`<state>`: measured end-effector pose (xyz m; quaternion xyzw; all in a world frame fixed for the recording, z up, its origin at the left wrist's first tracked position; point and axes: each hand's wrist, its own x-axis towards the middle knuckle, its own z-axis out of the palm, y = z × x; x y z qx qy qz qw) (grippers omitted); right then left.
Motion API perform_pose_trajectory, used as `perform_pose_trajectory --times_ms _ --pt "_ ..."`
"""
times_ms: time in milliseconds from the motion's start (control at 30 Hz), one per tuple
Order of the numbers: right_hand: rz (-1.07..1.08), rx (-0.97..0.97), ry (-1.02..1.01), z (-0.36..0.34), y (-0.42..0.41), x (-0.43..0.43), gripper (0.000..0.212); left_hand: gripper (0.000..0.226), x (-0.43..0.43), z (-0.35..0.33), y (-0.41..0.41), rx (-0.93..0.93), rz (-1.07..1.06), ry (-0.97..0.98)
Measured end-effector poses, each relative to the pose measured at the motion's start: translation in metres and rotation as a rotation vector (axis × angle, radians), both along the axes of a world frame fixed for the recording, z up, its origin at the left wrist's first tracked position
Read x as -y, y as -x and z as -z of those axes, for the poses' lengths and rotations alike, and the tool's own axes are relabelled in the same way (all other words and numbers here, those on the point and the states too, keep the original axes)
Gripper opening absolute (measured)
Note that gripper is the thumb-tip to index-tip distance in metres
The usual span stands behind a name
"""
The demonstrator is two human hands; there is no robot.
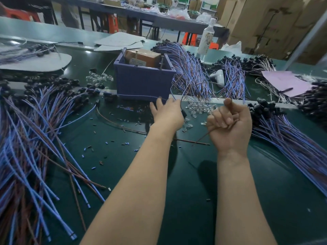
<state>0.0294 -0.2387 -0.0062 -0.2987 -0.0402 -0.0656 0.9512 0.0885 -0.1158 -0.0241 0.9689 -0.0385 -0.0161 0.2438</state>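
Brown wire (203,137) mid-assembly above green bench (194,183). Far left: one big heap of blue and brown wires (35,147), too many to count. Centre: one blue crate (143,84); left hand (168,114) stretched toward it, black socket (184,114) at thumb, grip unclear. Clear bulbs (200,106), dozens, scattered between two hands. Right hand (230,124) fisted round brown wire. Right: second socketed heap (292,138). Work appears midway; finished share unclear.

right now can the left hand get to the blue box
Probably yes: the left hand is close in front of the box, with only a thin wire at its fingertips between them.
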Motion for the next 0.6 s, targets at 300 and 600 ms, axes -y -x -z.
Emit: perform_pose_trajectory --times_ms 300,600 --pt "0.102 -0.113 0.085 0.003 -0.009 -0.001 0.022 0.016 0.001 -0.013 0.0 0.169 -0.178 0.096" --pt "-0.097 -0.046 0.768 0.014 -0.009 -0.034 0.025 0.015 -0.003 -0.069 0.02 0.547 -0.17 0.52"
